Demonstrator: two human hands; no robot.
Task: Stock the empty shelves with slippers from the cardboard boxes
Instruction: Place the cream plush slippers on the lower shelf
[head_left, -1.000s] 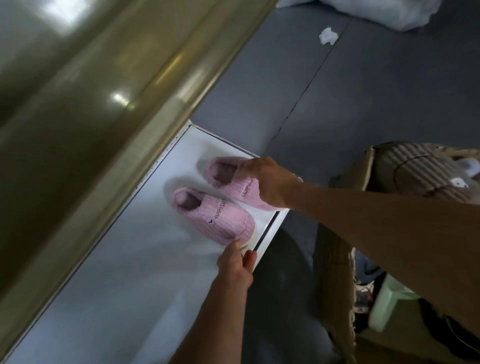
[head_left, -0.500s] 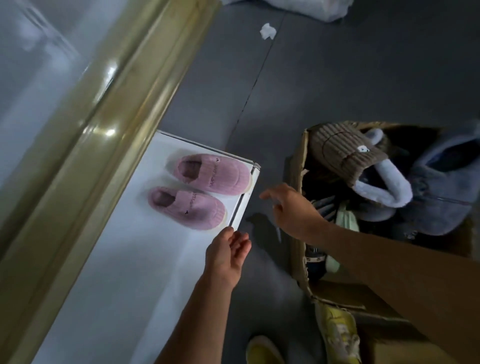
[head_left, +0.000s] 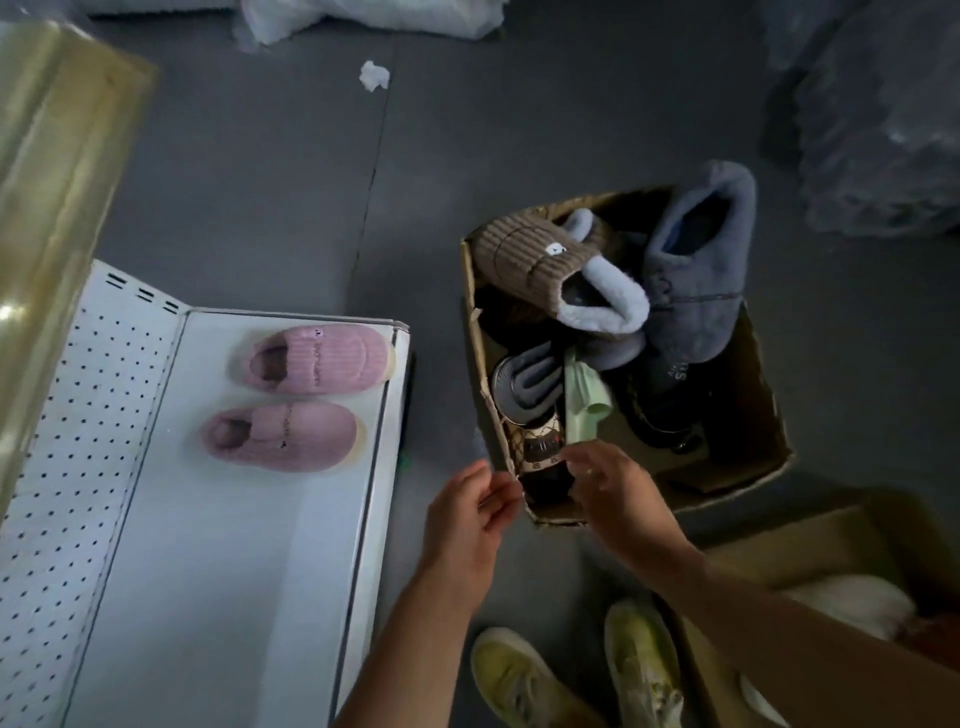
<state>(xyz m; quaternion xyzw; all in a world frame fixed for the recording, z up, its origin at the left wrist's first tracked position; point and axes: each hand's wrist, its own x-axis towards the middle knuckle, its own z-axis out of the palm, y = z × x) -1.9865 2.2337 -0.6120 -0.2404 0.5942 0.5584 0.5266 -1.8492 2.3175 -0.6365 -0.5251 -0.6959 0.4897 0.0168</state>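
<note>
One pair of pink slippers (head_left: 298, 397) stands on the white shelf (head_left: 218, 597), at ten o'clock from my hands, toes near the front lip. The rest of that shelf board toward me is bare, so most stocking remains, I judge. The cardboard box (head_left: 748, 457) at one o'clock holds a brown corduroy slipper (head_left: 535, 254), a grey plush slipper (head_left: 696, 280) and several more. My left hand (head_left: 467, 514) hovers at the box's near corner, fingers loosely curled, grasping nothing. My right hand (head_left: 610, 488) reaches over the rim; blurred, so I cannot tell its grip. Gap between shelf lip and box is narrow. My shoes (head_left: 582, 670) at six o'clock crowd the floor.
</note>
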